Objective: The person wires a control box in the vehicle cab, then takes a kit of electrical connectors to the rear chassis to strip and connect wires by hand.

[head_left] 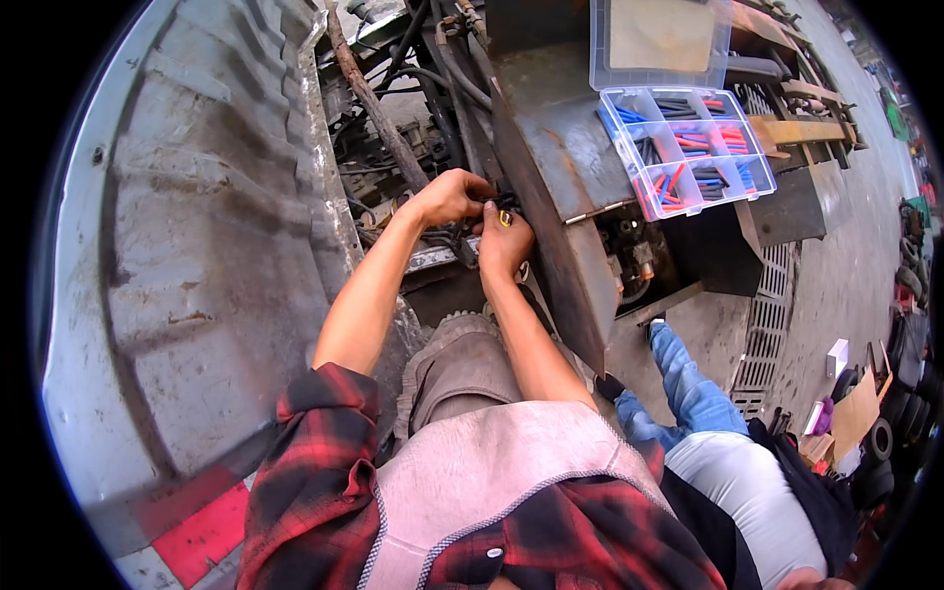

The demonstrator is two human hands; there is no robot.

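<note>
My left hand [452, 200] and my right hand [503, 244] meet over the gap between a panel and a rusty metal plate. The fingers of both are bent and closed at nearly the same spot. A small yellow and dark piece [505, 217] shows at my right thumb; its kind is too small to tell. What the left fingertips pinch is hidden behind them. Beneath and beyond the hands run dark hoses [458, 84] and cables. A rusty rod [379, 108] slants down toward my left hand.
A clear compartment box [688, 211] of red, blue and black tube pieces lies open on a metal surface [556, 118] at right. A dented grey panel [216, 197] fills the left. Another person [742, 482] is close on my right. A floor grate [765, 324] lies beyond.
</note>
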